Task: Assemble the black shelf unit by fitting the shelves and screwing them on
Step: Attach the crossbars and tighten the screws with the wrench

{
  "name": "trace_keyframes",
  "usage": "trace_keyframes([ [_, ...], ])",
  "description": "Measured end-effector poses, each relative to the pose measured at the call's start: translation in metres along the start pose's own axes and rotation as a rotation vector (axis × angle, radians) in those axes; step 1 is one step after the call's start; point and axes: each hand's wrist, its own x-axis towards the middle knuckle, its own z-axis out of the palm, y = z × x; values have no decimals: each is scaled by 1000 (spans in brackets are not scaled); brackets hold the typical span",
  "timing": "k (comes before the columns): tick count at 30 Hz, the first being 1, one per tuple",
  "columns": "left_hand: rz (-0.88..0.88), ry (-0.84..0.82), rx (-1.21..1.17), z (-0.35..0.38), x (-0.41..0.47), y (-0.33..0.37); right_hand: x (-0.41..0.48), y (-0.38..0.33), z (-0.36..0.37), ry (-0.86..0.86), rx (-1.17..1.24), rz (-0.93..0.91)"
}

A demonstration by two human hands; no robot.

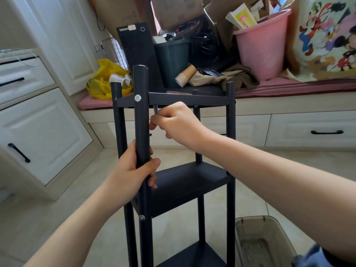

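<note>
Nearest you, low right: a see-through plastic bin [254, 218] on the tiled floor, just beside the black shelf unit [230, 116]. The unit stands upright on the floor straight ahead of you, in front of the window bench.

Bottom shelf [192, 255]: seated between the posts, at the lower edge of view.

Your left hand [133, 172]: fingers and thumb wrapped round the front post [141, 120], just above the middle shelf [188, 182]. A silver screw [142, 217] sits in that post at the middle shelf's level.

Your right hand [177, 124]: higher up, reaching in between the posts. Its fingertips pinch a thin metal key [156, 110], which stands upright with its top end at the underside of the top shelf [190, 99]. What the key's tip meets there cannot be told.

Second screw [137, 97]: in the front post, level with the top shelf.

To your left: white cupboards [48, 141] with black handles.

On the bench's pink cushion [289, 86], left to right:
- a yellow bag [102, 81]
- a black computer tower [138, 54]
- a dark bin [173, 60]
- a stack of paper cups [184, 76] lying on its side
- a pink bucket [262, 49] holding booklets
- a cartoon-print bag [327, 35] at the far right
</note>
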Motion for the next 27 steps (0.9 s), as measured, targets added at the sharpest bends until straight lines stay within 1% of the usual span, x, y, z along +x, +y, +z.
trace_keyframes([
  [3, -4, 4, 3, -1, 0, 0, 2, 2, 1, 29, 10, -25],
  [5, -6, 0, 0, -2, 1, -1, 2, 4, 3, 43, 65, -22],
  [8, -8, -7, -2, -4, 2, -1, 3, 5, 8, 32, 129, 2],
  [12, -8, -16, 2, -6, 2, -3, 5, 6, 16, 29, 148, 2],
  [19, 9, -51, -4, -7, 1, -2, 7, 6, 29, 145, 206, -5],
  [23, 20, -52, -2, -4, 0, 0, 9, 7, 36, 183, 227, -10],
  [27, 24, -44, 56, -3, 1, 1, 9, 7, 36, 195, 215, -10],
])
